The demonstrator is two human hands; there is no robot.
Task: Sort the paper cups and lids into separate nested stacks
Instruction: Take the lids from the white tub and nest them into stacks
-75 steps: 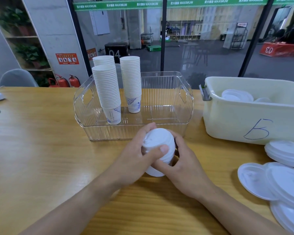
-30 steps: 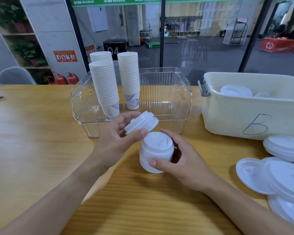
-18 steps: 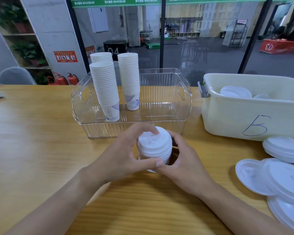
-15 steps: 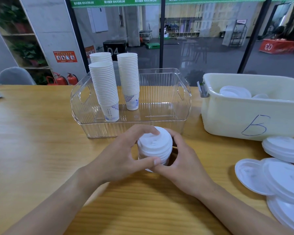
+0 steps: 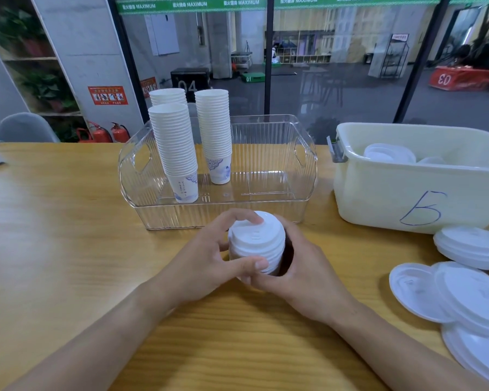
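A small nested stack of white lids [image 5: 256, 244] stands on the wooden table in front of the clear bin. My left hand [image 5: 209, 263] grips it from the left, thumb across its front and fingers over its top edge. My right hand [image 5: 297, 275] cups it from the right and behind. Three tall stacks of white paper cups [image 5: 175, 148] stand in the left part of the clear plastic bin [image 5: 305, 153]. Larger flat white lids [image 5: 446, 294] lie loose on the table at the right.
A cream tub marked with a blue letter [image 5: 393, 193] sits to the right of the clear bin, with more lids [image 5: 387, 156] inside. A further pile of lids [image 5: 472, 244] lies just in front of it. The table [image 5: 54, 235] stretches out to the left.
My left hand lifted one lid off the stack, then set it back on top. Both hands now hold the stack together, much as half a second ago.
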